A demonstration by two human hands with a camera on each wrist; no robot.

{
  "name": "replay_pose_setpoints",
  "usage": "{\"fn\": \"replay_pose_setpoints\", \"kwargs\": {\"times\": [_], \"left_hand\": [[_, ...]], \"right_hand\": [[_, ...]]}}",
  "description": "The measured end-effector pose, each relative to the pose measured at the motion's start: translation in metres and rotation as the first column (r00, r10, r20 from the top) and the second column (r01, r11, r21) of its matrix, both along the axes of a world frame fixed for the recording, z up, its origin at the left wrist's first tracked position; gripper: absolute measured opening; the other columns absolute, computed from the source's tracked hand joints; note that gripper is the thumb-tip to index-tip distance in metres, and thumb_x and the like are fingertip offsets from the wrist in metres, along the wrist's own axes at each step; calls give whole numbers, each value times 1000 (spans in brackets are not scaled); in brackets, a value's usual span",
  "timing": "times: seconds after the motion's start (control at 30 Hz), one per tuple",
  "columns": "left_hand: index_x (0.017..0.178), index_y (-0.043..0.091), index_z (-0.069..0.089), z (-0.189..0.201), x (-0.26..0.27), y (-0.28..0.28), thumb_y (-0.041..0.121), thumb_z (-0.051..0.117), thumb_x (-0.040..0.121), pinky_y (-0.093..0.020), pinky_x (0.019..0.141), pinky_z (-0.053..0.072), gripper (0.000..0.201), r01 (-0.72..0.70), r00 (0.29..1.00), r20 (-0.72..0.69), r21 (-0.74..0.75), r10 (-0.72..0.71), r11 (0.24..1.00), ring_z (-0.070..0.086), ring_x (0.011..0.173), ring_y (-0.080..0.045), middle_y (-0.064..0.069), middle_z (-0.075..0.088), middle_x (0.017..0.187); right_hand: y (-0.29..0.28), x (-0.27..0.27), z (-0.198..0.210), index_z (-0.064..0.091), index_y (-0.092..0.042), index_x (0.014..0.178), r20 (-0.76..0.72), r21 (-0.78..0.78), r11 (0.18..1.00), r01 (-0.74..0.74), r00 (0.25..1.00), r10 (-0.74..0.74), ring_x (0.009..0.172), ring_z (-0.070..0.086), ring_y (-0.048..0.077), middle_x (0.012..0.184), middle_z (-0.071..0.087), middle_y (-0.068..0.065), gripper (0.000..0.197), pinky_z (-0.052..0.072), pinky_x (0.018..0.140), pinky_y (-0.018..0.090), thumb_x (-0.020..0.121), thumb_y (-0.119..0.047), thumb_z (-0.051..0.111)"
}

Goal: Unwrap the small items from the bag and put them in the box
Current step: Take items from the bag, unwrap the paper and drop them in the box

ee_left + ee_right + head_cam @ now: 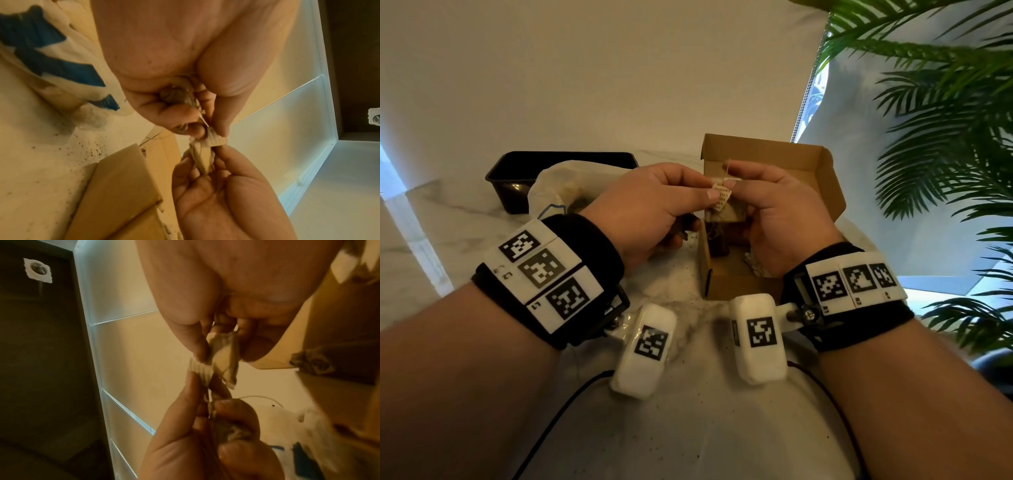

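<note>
Hands [722, 205] btwn bag [558, 192] & box [774, 161]

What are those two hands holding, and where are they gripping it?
A small tea bag: the left hand pinches its paper tag, the right hand pinches the bag's top edge.

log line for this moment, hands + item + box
left hand: pinches paper tag | right hand: holds wrapped item | over open box

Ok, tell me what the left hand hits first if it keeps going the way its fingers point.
Probably the right hand: the left hand points straight at it, both pinching the small paper tag above the box. Depth is unclear.
</note>
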State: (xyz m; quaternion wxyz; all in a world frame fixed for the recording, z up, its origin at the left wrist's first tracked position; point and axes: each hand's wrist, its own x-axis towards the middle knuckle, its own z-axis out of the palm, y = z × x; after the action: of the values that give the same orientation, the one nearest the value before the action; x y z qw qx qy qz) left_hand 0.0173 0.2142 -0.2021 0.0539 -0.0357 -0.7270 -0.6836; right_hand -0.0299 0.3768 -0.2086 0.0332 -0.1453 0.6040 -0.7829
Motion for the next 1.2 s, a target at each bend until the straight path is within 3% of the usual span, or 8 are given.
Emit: {"fn": "replay_pose_setpoints", "kwargs": {"times": [0.23,0.4,0.5,0.6,0.73,0.9,1.07,1.2], "left_hand": [[92,18,72,-3,-5,-1,25,75,89,-26,45,39,8,-89,996,22,50,88,995,55,63,-14,-2,71,81],[104,20,73,-5,-6,-3,30,78,87,-27,45,39,21,-96,995,29,59,95,994,55,62,-13,-3,71,86],[102,17,75,-5,-5,-2,30,76,88,-25,46,37,19,-64,997,46,20,63,998,54,60,-11,-3,71,85],[94,16,73,-4,-5,-2,27,76,89,-26,47,34,12,-73,996,43,18,72,997,52,58,-10,-4,67,79],[92,15,72,-4,-6,-2,24,75,90,-26,48,34,10,-86,995,48,18,85,996,52,56,-10,-5,66,78],[103,16,74,-3,-5,0,37,71,92,-27,51,36,23,-91,994,63,56,87,994,53,62,-12,-3,73,92],[110,18,70,0,-5,1,46,61,96,-23,46,38,33,-158,977,173,187,126,970,54,65,-13,0,68,99],[110,19,70,2,-3,2,49,57,97,-23,45,39,36,-169,973,192,220,128,961,56,69,-14,0,68,99]], "right_hand": [[-3,4,1,75,-15,98,-25,-49,996,-70,997,69,79,72,23,88,76,9,17,57,76,42,96,-13,59],[-1,4,2,75,-17,98,-84,30,996,-86,993,89,83,73,21,92,77,7,23,59,74,36,88,1,66],[-2,2,1,71,-16,101,-72,29,998,-52,996,54,81,72,23,91,76,8,24,59,71,38,88,3,66],[-2,1,-1,64,-16,107,-69,46,999,-24,997,27,83,70,27,93,74,11,26,57,76,44,88,2,67],[-2,2,-1,64,-18,108,-91,105,994,-8,996,18,84,72,24,96,75,8,29,58,68,35,86,-1,70],[3,4,4,65,-19,107,-74,110,991,72,995,-64,88,75,24,102,75,8,28,60,72,39,87,0,69],[30,4,30,65,-18,106,-98,101,977,186,980,-176,83,72,25,100,75,7,25,52,59,32,89,0,66],[62,-1,46,66,-20,106,-160,271,925,265,960,-229,83,67,29,104,74,12,26,49,56,32,88,-1,67]]}}
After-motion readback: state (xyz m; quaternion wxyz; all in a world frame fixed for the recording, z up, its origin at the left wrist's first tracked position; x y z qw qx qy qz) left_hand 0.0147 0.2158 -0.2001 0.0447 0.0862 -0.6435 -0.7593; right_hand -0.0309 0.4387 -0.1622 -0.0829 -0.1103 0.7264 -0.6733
